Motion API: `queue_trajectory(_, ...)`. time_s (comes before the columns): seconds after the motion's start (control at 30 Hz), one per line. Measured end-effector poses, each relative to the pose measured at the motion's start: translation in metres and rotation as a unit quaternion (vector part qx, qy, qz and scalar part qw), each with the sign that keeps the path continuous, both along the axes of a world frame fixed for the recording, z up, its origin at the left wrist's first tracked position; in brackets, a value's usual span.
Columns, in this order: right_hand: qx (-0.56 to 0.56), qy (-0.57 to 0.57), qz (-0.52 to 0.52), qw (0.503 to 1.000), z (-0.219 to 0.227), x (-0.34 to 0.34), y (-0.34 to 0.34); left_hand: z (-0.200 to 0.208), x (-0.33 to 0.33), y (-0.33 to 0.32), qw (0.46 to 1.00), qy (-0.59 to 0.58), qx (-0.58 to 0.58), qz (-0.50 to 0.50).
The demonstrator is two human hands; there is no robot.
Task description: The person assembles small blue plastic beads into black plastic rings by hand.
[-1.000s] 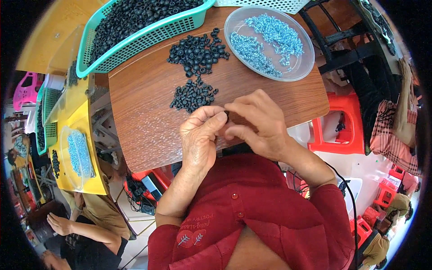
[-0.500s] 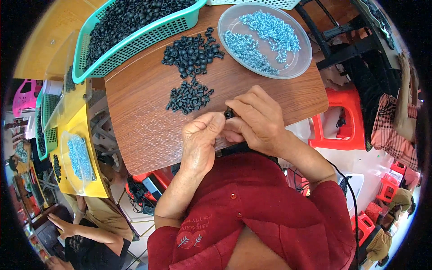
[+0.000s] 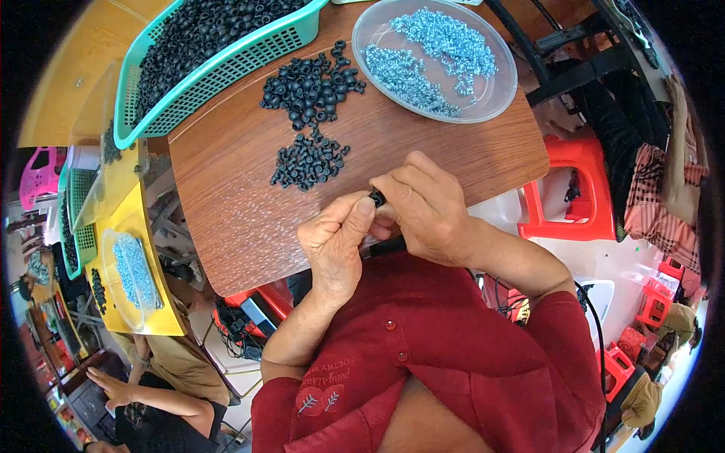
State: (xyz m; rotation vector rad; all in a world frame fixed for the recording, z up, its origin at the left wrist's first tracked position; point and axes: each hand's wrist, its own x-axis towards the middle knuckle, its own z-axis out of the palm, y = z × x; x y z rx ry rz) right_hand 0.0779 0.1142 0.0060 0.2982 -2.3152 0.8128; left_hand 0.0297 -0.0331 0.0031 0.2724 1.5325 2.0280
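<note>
Two loose heaps of small black rubber rings (image 3: 311,83) are seen on the wooden counter (image 3: 453,158), one nearer the far edge and one (image 3: 308,158) toward the middle; the rings are too many to be counted. One teal basket (image 3: 226,57) and one clear round dish (image 3: 498,90) of pale blue screws (image 3: 445,41) are counted at the far edge. Two hands are counted, left hand (image 3: 336,245) and right hand (image 3: 427,208), with one black piece (image 3: 376,198) pinched between them. Two red stools (image 3: 581,189) are seen beside the counter.
</note>
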Motion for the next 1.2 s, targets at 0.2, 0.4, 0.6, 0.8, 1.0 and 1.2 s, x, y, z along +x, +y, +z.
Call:
queue_trajectory(0.2, -0.014, -0.049, 0.019, 0.999, 0.014, 0.005, -0.001, 0.001, -0.004, -0.002, 0.998, 0.054, -0.011, 0.002)
queue_trajectory(0.4, 0.023, -0.083, -0.004, 0.996, 0.017, 0.006, 0.001, 0.003, -0.003, -0.001, 0.989, 0.122, -0.081, 0.001)
queue_trajectory(0.6, 0.056, -0.064, 0.002, 0.996, 0.013, 0.003, -0.001, 0.004, -0.002, -0.002, 0.998, 0.062, -0.019, -0.008)
queue_trajectory(0.8, 0.078, -0.02, -0.01, 0.997, 0.003, 0.002, 0.003, 0.004, -0.001, 0.003, 0.999, 0.04, -0.003, -0.012)
queue_trajectory(1.0, 0.084, 0.027, -0.019, 0.996, -0.002, -0.002, 0.003, 0.003, 0.0, 0.008, 0.999, 0.04, 0.0, 0.001)
queue_trajectory(1.2, 0.097, 0.035, -0.013, 0.995, -0.007, 0.0, 0.004, -0.001, 0.001, 0.008, 1.0, 0.02, 0.003, 0.006)
